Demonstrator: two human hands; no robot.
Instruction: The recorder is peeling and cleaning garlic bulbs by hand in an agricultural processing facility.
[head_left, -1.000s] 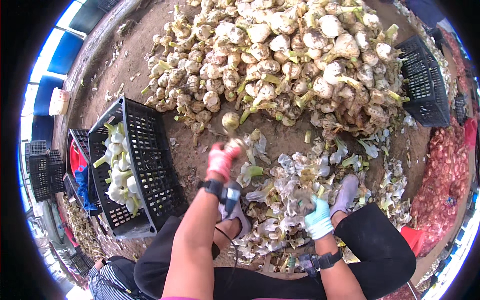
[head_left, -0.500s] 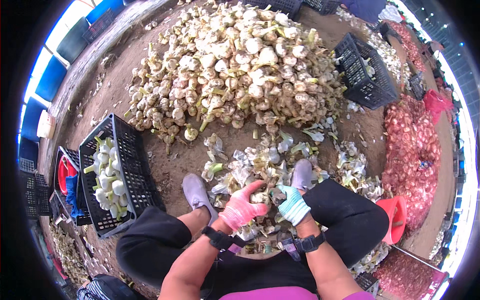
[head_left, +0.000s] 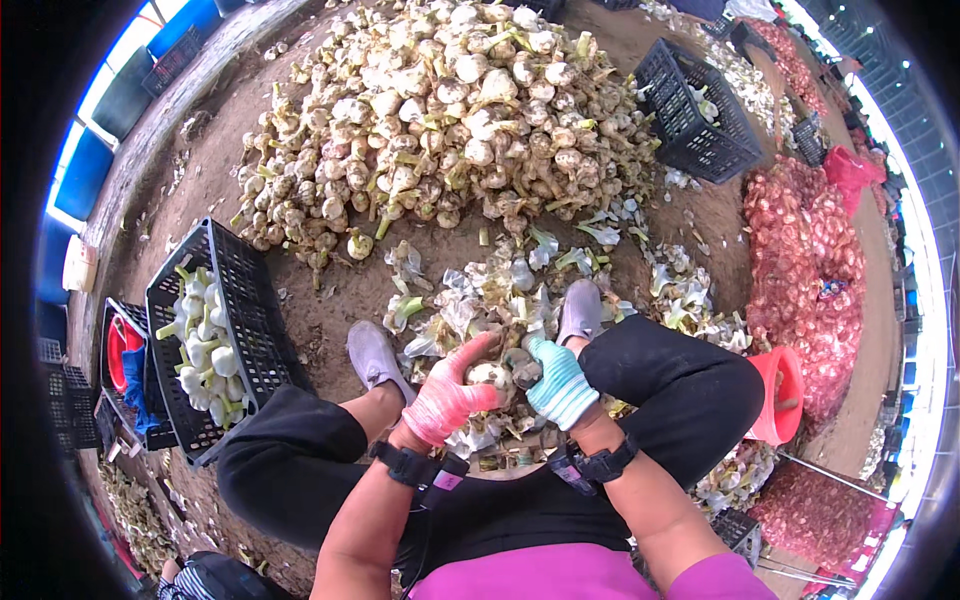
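We hold a garlic bulb (head_left: 490, 376) between our knees, low over the peeled husks (head_left: 480, 300), so its scraps fall onto that litter. Our left hand (head_left: 447, 393), in a pink glove, curls around it from below; our right hand (head_left: 557, 381), in a teal glove, pinches its top. The black crate (head_left: 250, 310) of cleaned bulbs sits close by our left side, within reach, with the unpeeled garlic heap (head_left: 450, 120) ahead.

The person wears 2 different work gloves: a pink-red knit one on the left hand (head_left: 447, 400) and a pale turquoise one on the right hand (head_left: 560, 385). Each wrist carries a black strap band. The top is magenta with short sleeves, the trousers are black, and the 2 shoes are grey slip-ons.
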